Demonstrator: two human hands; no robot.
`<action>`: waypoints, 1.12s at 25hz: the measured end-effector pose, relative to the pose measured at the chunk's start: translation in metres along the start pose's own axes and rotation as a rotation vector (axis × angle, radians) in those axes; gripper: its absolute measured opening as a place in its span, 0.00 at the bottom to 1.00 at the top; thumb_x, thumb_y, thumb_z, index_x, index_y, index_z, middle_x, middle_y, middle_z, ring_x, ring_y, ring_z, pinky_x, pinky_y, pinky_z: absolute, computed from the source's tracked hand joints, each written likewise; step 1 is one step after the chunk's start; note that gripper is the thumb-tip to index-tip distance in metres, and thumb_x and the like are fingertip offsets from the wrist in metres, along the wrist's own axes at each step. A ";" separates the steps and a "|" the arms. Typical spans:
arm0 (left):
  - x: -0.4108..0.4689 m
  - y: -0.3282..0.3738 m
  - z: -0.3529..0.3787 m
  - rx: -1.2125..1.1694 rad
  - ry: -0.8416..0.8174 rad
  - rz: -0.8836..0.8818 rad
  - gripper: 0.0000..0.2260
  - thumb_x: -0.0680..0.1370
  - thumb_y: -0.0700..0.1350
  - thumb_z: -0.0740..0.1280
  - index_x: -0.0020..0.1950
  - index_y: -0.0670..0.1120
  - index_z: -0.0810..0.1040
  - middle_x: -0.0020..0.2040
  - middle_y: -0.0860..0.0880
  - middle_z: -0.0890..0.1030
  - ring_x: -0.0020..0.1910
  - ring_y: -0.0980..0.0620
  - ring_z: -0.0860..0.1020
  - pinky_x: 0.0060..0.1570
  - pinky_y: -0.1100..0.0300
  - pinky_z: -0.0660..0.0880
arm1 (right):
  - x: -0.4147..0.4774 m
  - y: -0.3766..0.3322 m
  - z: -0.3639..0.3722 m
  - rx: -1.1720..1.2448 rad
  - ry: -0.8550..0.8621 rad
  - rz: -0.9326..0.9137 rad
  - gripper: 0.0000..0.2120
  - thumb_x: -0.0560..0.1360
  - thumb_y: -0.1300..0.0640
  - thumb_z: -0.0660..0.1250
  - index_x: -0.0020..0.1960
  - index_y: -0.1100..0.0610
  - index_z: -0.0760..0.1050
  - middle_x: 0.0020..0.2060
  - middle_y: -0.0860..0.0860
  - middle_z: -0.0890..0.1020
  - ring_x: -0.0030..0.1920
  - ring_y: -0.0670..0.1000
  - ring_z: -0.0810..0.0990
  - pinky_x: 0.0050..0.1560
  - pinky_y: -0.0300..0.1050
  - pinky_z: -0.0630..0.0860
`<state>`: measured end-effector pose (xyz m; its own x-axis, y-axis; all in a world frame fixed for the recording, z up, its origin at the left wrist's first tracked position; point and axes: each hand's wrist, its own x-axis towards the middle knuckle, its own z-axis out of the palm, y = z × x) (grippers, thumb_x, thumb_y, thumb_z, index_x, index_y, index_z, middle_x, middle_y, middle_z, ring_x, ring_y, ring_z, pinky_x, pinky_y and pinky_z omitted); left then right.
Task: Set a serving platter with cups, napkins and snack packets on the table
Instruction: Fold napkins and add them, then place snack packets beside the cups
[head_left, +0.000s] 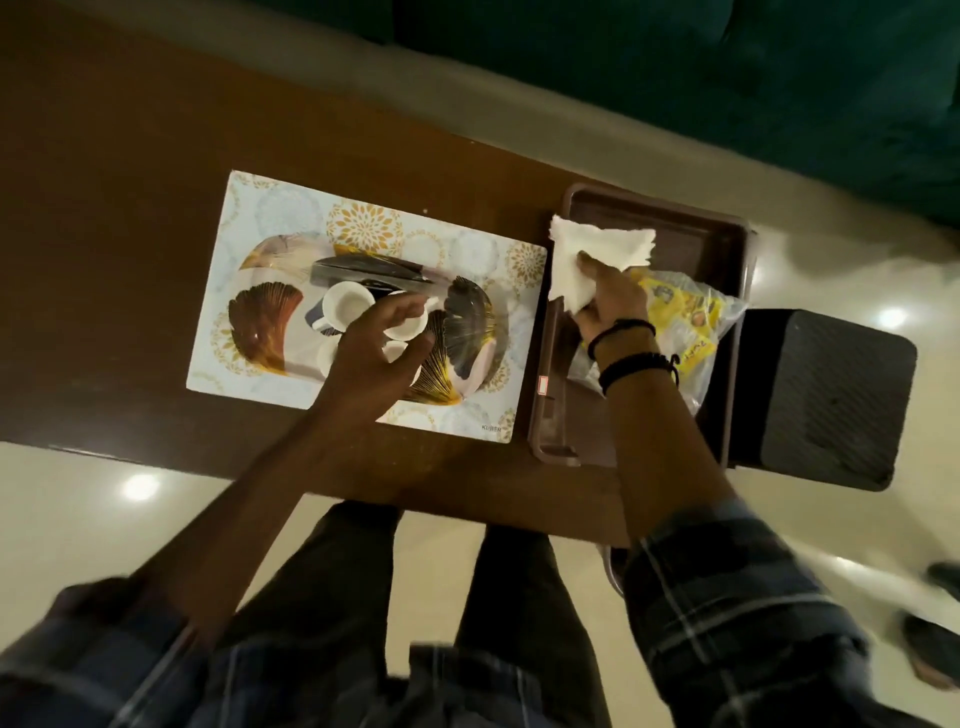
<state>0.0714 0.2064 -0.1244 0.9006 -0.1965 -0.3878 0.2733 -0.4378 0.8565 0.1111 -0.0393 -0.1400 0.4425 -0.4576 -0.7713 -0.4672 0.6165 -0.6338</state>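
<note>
— So where did the platter (270, 317) sit?

— On a patterned placemat (363, 223), which lay on the brown counter (130, 182). It was an oval platter with fan-shaped brown and dark motifs, and white cups (347, 302) stood on it, with a dark flat thing behind them that I could not make out.

— And the hands?

— The left hand (382, 353) hung over the cups with its fingers spread and slightly curled; whether it touched one I could not tell, since it covered part of them. The right hand (615, 296) pinched a white paper napkin (597, 254) between thumb and fingers, over the far left part of a brown tray (691, 218).

— Where was that tray?

— Just to the right of the placemat, at the counter's end. Yellow snack packets (685, 317) in clear wrapping lay in it, partly under the right wrist, which wore dark bands (631, 353).

— Anything beside it?

— A dark stool (826, 395) stood against the tray's right side, on the pale floor (104, 509).
</note>
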 end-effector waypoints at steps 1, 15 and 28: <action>-0.008 0.013 -0.004 -0.091 -0.014 -0.071 0.15 0.76 0.42 0.69 0.63 0.47 0.75 0.58 0.51 0.80 0.58 0.57 0.77 0.52 0.73 0.71 | -0.031 -0.002 0.000 0.007 -0.074 -0.022 0.11 0.76 0.68 0.65 0.57 0.60 0.76 0.60 0.58 0.79 0.54 0.56 0.79 0.55 0.52 0.79; -0.111 0.129 -0.106 -1.347 -0.328 -0.443 0.30 0.76 0.62 0.59 0.74 0.48 0.64 0.67 0.42 0.72 0.61 0.42 0.74 0.57 0.46 0.74 | -0.290 0.001 0.020 -0.665 -0.688 -0.369 0.25 0.74 0.62 0.70 0.67 0.50 0.64 0.62 0.45 0.76 0.60 0.45 0.77 0.54 0.36 0.79; -0.114 0.154 -0.121 -1.403 -0.177 -0.309 0.19 0.79 0.55 0.60 0.66 0.47 0.74 0.59 0.43 0.82 0.51 0.45 0.83 0.42 0.51 0.81 | -0.305 -0.011 0.050 -0.714 -0.185 -0.963 0.06 0.74 0.51 0.70 0.51 0.48 0.79 0.42 0.42 0.82 0.41 0.42 0.80 0.38 0.29 0.75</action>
<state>0.0515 0.2672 0.0933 0.7208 -0.4043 -0.5630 0.6389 0.7024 0.3136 0.0192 0.1258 0.1049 0.9165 -0.3997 0.0171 -0.1777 -0.4451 -0.8777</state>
